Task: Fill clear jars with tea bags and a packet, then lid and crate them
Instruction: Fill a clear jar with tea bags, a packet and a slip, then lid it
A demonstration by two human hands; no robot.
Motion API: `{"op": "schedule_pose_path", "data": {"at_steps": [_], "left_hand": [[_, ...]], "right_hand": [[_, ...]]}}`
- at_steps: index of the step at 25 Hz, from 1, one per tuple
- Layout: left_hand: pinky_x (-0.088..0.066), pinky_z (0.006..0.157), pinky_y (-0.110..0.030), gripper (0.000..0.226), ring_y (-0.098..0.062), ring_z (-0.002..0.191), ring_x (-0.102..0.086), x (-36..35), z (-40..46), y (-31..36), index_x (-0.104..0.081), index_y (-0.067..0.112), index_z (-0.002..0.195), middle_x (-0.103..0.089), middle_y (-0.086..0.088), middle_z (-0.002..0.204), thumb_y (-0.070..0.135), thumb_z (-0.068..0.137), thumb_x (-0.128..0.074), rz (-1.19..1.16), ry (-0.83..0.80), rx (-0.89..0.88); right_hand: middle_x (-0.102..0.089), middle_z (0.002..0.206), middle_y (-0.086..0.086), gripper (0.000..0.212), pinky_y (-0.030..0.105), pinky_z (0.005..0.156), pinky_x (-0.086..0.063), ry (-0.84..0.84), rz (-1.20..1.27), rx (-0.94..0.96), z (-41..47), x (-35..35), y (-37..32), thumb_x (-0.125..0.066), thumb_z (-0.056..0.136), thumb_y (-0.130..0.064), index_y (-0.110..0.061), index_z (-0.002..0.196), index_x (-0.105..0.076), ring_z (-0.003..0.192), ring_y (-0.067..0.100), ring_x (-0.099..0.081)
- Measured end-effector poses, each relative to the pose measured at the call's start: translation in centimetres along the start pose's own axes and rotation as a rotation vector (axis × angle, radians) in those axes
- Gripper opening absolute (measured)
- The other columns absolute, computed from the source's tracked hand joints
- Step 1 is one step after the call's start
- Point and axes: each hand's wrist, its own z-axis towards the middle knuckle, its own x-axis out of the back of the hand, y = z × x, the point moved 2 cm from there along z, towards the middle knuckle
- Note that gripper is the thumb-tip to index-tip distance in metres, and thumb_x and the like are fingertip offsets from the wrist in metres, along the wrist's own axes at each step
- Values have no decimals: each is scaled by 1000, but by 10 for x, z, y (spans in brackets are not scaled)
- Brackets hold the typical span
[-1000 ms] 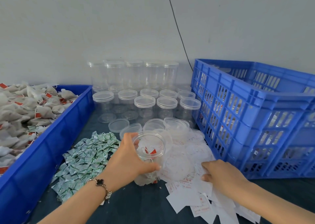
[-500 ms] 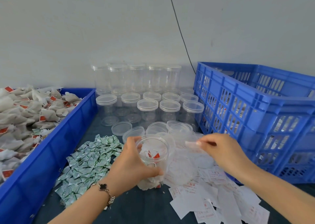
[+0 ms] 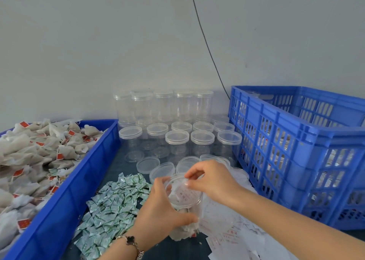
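At six o'clock on the table, the left hand (image 3: 162, 210) grips a clear round plastic jar (image 3: 185, 204) holding tea bags; the right hand (image 3: 215, 180) pinches a white printed paper slip (image 3: 182, 193) inside its mouth.

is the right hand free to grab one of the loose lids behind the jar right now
Probably not yet. The right hand is pinching a paper slip into the jar that the left hand grips. The loose lids lie uncovered just beyond, so the way looks free once it lets go.

right hand (image 3: 214, 182) | moved from paper slips to jar (image 3: 184, 197) mouth | pinching slip (image 3: 184, 193) inside
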Motion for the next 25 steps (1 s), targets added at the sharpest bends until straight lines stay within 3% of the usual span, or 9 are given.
{"op": "schedule_pose_path", "data": {"at_steps": [3, 6, 8, 10, 12, 14, 18, 21, 25], "left_hand": [[-36, 68, -7, 100, 18, 96, -43, 0, -2, 3, -20, 39, 115, -42, 27, 108, 49, 42, -88, -39, 33, 29], [-39, 71, -8, 99, 8, 90, -49, 8, 2, 10, -30, 31, 122, -47, 23, 102, 39, 46, -92, 20, 34, 59], [-42, 79, -7, 107, 5, 95, -49, 19, 11, 26, -30, 35, 133, -48, 25, 110, 42, 46, -91, 19, -46, 50], [-45, 92, -17, 111, 0, 102, -53, 30, 23, 56, -36, 37, 130, -53, 19, 121, 52, 33, -87, 83, -68, 6], [-49, 91, -30, 113, -1, 99, -61, 38, 36, 92, -51, 39, 122, -65, 15, 111, 56, 16, -86, 118, -14, -58], [-52, 79, -30, 112, 4, 90, -65, 43, 46, 129, -53, 52, 109, -71, 21, 96, 63, 3, -86, 43, 23, -136], [-52, 87, -36, 96, 5, 91, -66, 43, 80, 211, -50, 68, 97, -68, 30, 96, 63, 7, -85, -11, 57, -352], [-51, 85, -31, 96, 3, 95, -65, 32, 111, 270, -50, 61, 104, -69, 25, 100, 72, 14, -82, -39, -21, -478], [-47, 79, -21, 109, 1, 98, -60, 10, 167, 327, -41, 38, 126, -59, 18, 109, 70, 29, -80, -32, -61, -535]], "right_hand": [[-69, 97, -8, 19, 10, 66, -45, -37, -145, 78, -6, 3, -4, -63, 84, -14, -23, 100, -70, 68, -4, -55], [-70, 105, 1, 23, 32, 85, -50, -155, -325, 171, -13, 18, -12, -55, 88, -14, -19, 104, -70, 94, 17, -63], [-68, 109, 9, 27, 37, 88, -48, -241, -436, 267, -14, 36, -19, -51, 86, -8, -14, 105, -69, 103, 29, -59], [-64, 111, 15, 25, 40, 86, -47, -254, -480, 361, -14, 66, -26, -51, 86, -6, -7, 105, -67, 103, 34, -56], [-59, 109, 17, 21, 38, 81, -42, -211, -463, 438, -15, 101, -33, -55, 87, -7, -2, 105, -65, 101, 34, -55], [-59, 106, 16, 17, 36, 81, -39, -127, -403, 488, -15, 138, -37, -60, 87, -7, -1, 102, -65, 98, 31, -56], [-59, 95, 3, 10, 24, 80, -41, 121, -332, 508, -19, 216, -37, -61, 88, -10, -5, 95, -67, 88, 17, -57], [-50, 82, -12, 3, 13, 71, -40, 237, -399, 478, -12, 275, -34, -64, 87, -11, -12, 89, -67, 74, 2, -51], [-46, 71, -17, 14, 7, 66, -37, 388, -550, 455, 18, 341, -25, -67, 78, 0, -14, 79, -67, 63, -8, -49]]}}
